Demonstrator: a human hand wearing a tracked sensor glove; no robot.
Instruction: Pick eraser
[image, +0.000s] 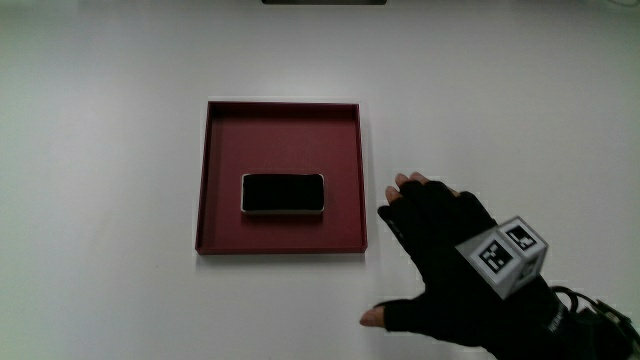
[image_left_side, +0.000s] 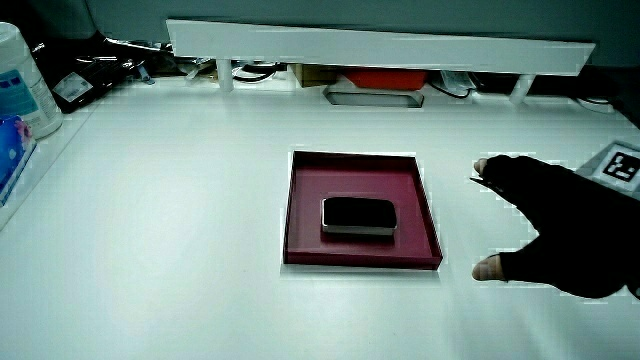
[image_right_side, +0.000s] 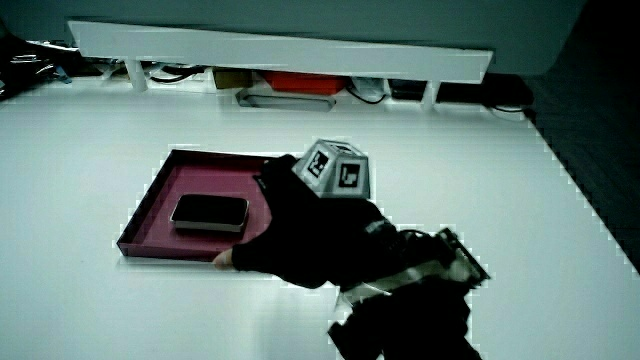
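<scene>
The hand (image: 450, 260) hovers over the white table (image: 100, 200) just beside the red tray (image: 213, 175), fingers spread and holding nothing; the black eraser (image: 284, 194) lies flat mid-tray, apart from the fingertips, slightly farther from the person

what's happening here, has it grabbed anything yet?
Not yet. The hand in a black glove is spread open over the bare table, just beside the shallow red tray, and holds nothing. The black eraser lies flat in the middle of the tray, untouched. In both side views the hand sits close to the tray's edge, with the fingers pointing toward it.
</scene>
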